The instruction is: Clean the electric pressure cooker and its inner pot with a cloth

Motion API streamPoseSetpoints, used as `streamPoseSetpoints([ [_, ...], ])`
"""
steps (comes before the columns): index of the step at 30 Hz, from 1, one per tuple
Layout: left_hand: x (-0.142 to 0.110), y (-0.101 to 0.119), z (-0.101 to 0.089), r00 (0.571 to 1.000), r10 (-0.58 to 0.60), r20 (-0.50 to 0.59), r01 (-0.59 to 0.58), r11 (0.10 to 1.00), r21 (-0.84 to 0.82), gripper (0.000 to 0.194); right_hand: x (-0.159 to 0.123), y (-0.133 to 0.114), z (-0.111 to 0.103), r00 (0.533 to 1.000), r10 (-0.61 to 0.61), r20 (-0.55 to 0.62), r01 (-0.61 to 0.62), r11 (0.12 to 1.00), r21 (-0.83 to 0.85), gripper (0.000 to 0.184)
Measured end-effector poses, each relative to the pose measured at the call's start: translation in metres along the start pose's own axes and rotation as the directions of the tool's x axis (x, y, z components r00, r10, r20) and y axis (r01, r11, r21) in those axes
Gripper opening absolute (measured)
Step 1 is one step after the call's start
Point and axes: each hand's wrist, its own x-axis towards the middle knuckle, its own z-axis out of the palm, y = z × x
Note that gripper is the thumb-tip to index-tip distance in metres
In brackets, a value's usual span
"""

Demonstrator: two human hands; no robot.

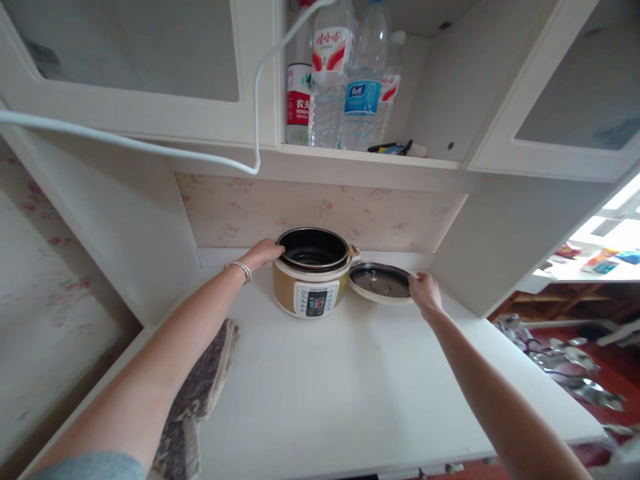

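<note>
An electric pressure cooker (286, 291), gold and white with a front control panel, stands uncovered on the white countertop. Its dark inner pot (314, 248) sits inside, with nothing visible in it. My left hand (265, 253) is closed on the cooker's left upper edge, fingertips at the rim; whether they also grip the inner pot is unclear. My right hand (425, 291) pinches the right edge of the round lid (380, 281). The lid's metal inner side faces up, and its left edge is close beside the cooker.
A folded patterned cloth (210, 373) lies at left under my forearm. Overhead, an open cabinet shelf (350, 155) holds several plastic bottles (330, 80). A white cable (200, 157) hangs in front of the cabinet. Side panels (525, 220) bound the counter.
</note>
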Motion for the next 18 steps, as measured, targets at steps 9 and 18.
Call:
streamPoseSetpoints([
  [9,-0.009,-0.001,0.007,1.0,-0.02,-0.011,0.017,0.982,-0.189,0.033,-0.006,-0.13,0.095,0.913,-0.178,0.366,0.266,0.942,-0.206,0.042],
  [18,-0.017,0.002,0.014,0.994,-0.048,-0.101,0.008,0.932,-0.362,0.026,-0.012,-0.157,0.119,0.921,-0.141,0.364,0.22,0.958,-0.186,0.017],
])
